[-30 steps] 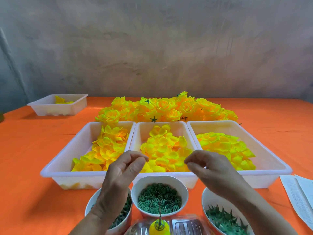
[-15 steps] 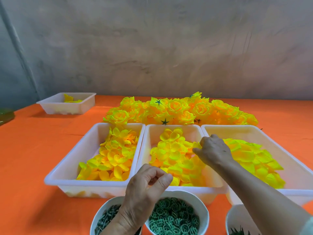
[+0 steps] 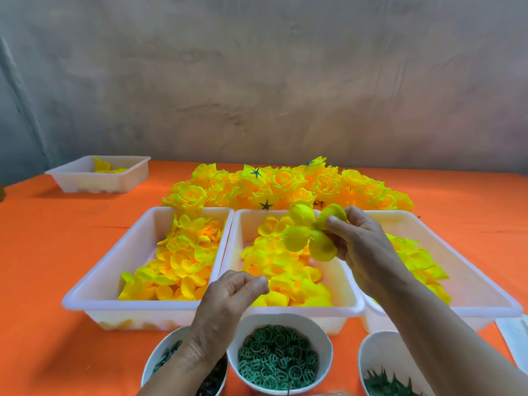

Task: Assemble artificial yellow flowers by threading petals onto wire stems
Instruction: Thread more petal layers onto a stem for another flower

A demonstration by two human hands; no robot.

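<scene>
The right hand (image 3: pixel 363 247) is gripping a yellow petal piece (image 3: pixel 307 234) between thumb and fingers, just right of the frame's centre. It is holding the piece in the air above the far end of the middle tray (image 3: pixel 300 308), with the four lobes spreading out to the left of the fingers. The left hand (image 3: pixel 231 295) is hovering lower, at centre bottom, over the near part of that tray. Its thumb and forefinger tips are pressing together and the other fingers are curling (whether they are pinching anything is too fine to tell).

Loose petals (image 3: pixel 177 264) are lying in the left tray (image 3: pixel 94 298), the middle tray and the right tray (image 3: pixel 485 307), which are sitting side by side on the orange table (image 3: pixel 43 252). Finished flowers (image 3: pixel 285 187) are lying heaped behind them. Three bowls are standing along the bottom edge. The middle bowl (image 3: pixel 285 318) is holding green rings (image 3: pixel 277 364). The left bowl (image 3: pixel 160 352), partly hidden by the left wrist, and the right bowl (image 3: pixel 371 350) are holding dark green parts. A small tray (image 3: pixel 85 182) is sitting at the upper left.
</scene>
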